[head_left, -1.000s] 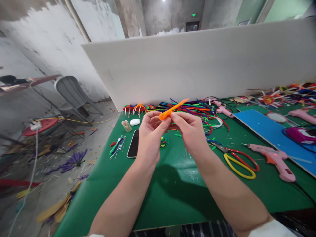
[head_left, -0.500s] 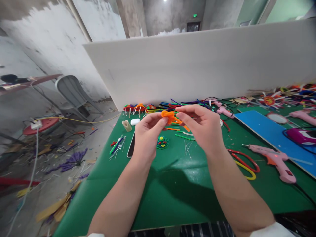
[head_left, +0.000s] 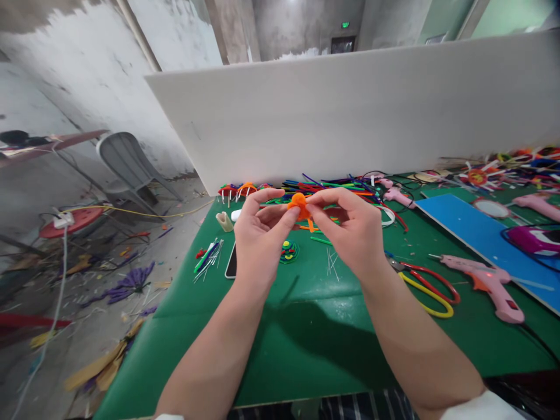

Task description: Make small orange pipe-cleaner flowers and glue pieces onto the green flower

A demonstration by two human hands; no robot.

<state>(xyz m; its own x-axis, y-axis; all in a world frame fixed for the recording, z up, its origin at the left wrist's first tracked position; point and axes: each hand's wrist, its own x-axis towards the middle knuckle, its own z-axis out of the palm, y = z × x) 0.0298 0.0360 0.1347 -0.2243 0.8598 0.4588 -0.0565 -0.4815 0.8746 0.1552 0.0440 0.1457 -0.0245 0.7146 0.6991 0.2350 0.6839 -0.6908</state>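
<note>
Above the green table [head_left: 315, 350], my left hand [head_left: 260, 239] pinches a fuzzy orange pipe cleaner [head_left: 298, 202] bent into small loops, with a short end hanging down. My right hand [head_left: 350, 230] grips the same piece from the other side, its thumb and forefinger touching it close to the left thumb. Below the hands lies a round green coil [head_left: 289, 251] with yellow and red bits. Loose pipe cleaners [head_left: 328, 185] in several colours lie behind my hands, partly hidden by them.
Pliers with red and yellow handles [head_left: 431, 286] lie beside my right forearm. A pink glue gun [head_left: 485, 277] rests further right, near a blue board [head_left: 476, 233]. On the left are a phone [head_left: 230, 262] and thin wires [head_left: 212, 259]. A white panel [head_left: 328, 116] stands behind.
My right hand has moved left, closer to my left hand. The orange pipe cleaner's loose end, which stretched to the right, now points down.
</note>
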